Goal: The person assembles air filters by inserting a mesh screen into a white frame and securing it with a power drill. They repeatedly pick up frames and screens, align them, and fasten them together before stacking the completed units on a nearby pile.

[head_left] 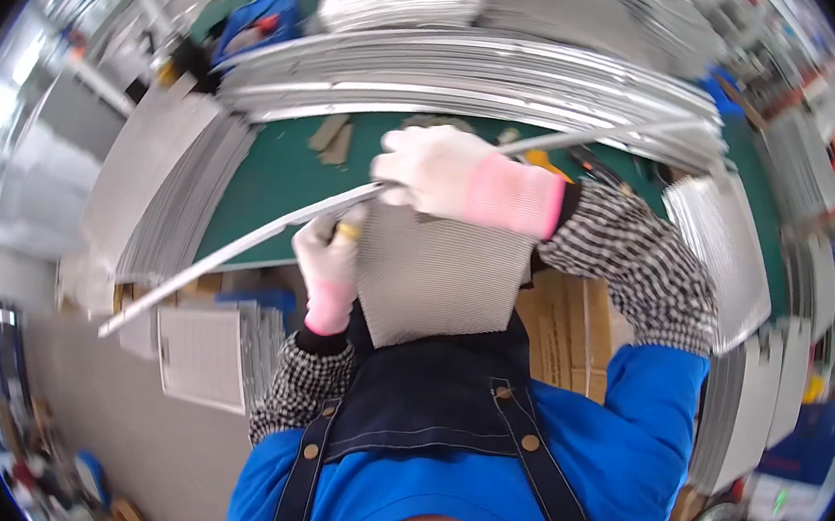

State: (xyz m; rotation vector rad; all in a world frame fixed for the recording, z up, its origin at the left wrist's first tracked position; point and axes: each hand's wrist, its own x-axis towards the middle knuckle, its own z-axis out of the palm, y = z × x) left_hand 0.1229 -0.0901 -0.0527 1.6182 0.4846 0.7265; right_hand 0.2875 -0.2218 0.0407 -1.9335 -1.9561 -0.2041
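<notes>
"Silver metal strip, long and slanting across my view: what has hold of it?"

"My right hand. Its gloved fingers are curled closely round the strip near the middle, by the top edge of the grey mesh sheet."

"And my left hand?"

"Just below the strip, beside the sheet's upper left. From this feed I can't tell whether those fingers are pinching the strip, the sheet or neither."

"Where's the sheet, exactly?"

"In front of the dark apron, this side of the green worktop, its lower edge tilted. My right glove hides part of the top edge, so I can't say whether strip and sheet touch."

"How would I handle this well?"

"Both strip ends reach far past my grip, so they could swing. I'd spread my hands wider for balance, pinch lightly in case the metal bends, watch the strip's angle against the sheet, and steer clear of the sheet stack at left."
</notes>
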